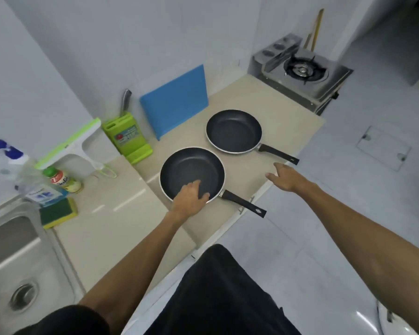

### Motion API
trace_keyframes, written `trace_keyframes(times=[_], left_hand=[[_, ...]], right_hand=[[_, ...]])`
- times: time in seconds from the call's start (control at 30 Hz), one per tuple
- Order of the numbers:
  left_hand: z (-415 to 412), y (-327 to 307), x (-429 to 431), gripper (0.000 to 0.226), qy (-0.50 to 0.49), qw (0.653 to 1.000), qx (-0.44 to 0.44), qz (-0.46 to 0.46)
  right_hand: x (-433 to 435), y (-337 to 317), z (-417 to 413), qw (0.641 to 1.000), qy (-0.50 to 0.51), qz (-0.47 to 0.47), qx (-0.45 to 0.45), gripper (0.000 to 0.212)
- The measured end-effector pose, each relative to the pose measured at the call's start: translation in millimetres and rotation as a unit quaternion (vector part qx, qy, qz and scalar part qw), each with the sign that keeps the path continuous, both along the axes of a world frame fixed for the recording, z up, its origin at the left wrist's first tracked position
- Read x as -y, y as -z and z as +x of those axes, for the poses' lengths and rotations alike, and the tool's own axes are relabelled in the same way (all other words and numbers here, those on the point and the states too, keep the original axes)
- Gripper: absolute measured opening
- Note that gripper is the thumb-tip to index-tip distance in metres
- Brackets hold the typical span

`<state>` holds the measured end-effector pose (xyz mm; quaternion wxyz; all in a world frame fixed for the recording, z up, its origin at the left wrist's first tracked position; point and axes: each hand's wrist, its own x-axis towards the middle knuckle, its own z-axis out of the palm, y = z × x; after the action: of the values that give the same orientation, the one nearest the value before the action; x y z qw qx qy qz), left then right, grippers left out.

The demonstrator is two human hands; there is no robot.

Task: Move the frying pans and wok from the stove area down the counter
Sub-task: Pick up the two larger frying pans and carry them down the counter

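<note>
Two black frying pans lie on the beige counter. The near pan has its black handle pointing right over the counter's edge. My left hand grips this pan's front rim, fingers inside and thumb on the edge. The far pan sits closer to the gas stove, its handle also pointing right. My right hand hovers with fingers apart just below that handle, holding nothing. No wok is in view.
A blue cutting board and a green knife block lean at the wall. Left of them stand a squeegee, bottles, a sponge and the steel sink. The floor lies to the right.
</note>
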<state>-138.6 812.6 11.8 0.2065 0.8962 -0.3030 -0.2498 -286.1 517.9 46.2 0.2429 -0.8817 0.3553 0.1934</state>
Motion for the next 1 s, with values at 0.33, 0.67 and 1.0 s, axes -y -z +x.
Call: trace_keyframes(times=[0.33, 0.67, 1.0], left_hand=[[-21.5, 41.3, 93.5, 0.049, -0.169, 0.981, -0.096, -0.013], [-107.9, 83.8, 177.8, 0.055, -0.425, 0.889, -0.172, -0.011], [-141.6, 112.3, 236.4, 0.059, -0.629, 0.719, -0.256, -0.148]], right_hand=[[116.4, 38.2, 54.8, 0.998, -0.059, -0.024, -0.003, 0.057], [225.8, 102.0, 91.8, 0.992, -0.012, 0.116, -0.048, 0.061], [261.0, 142.0, 95.6, 0.93, 0.093, 0.343, -0.09, 0.036]])
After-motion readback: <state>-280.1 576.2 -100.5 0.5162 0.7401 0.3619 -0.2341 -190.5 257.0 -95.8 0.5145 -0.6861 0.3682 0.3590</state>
